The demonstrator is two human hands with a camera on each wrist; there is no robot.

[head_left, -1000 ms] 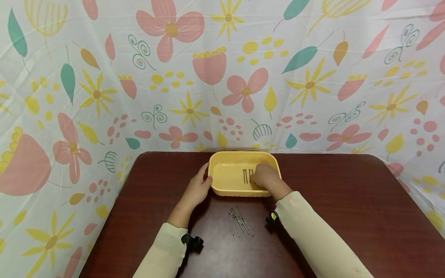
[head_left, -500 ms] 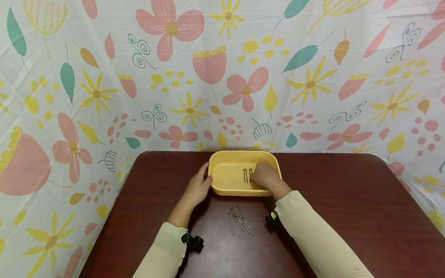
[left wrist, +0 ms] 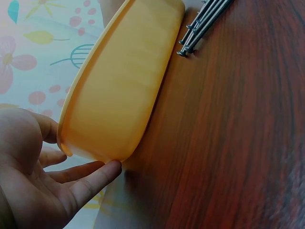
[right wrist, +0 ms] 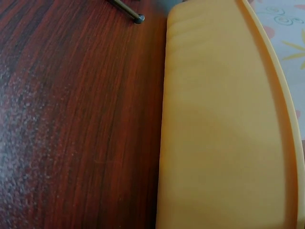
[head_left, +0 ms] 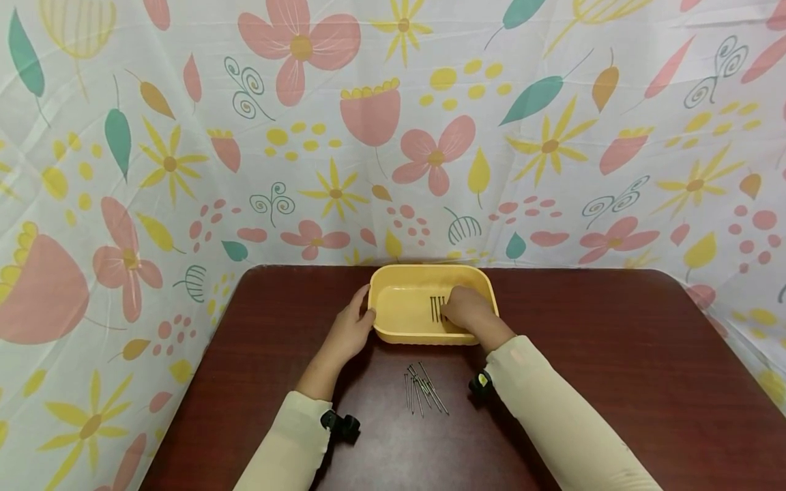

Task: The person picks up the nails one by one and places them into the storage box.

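Observation:
A yellow plastic tray (head_left: 393,310) stands at the back of the table. My left hand (head_left: 346,334) holds its left end; the left wrist view shows digits at the rim and against the outer wall. My right hand (head_left: 471,312) reaches into the tray's right half with curled fingers on a nail, their tips partly hidden. Beside them a few nails (head_left: 432,309) lie side by side on the tray floor, roughly parallel. In the right wrist view only the tray's outer wall (right wrist: 224,119) and a nail end (right wrist: 138,19) show, not the hand.
Several loose nails (head_left: 424,390) lie in a small pile on the dark wooden table (head_left: 589,341), in front of the tray. A flower-patterned cloth (head_left: 552,204) hangs right behind the table's back edge and along its left side.
The right hand has shifted very slightly left inside the tray, and the nails beside its fingers show closer together. The left hand and the loose pile stay put.

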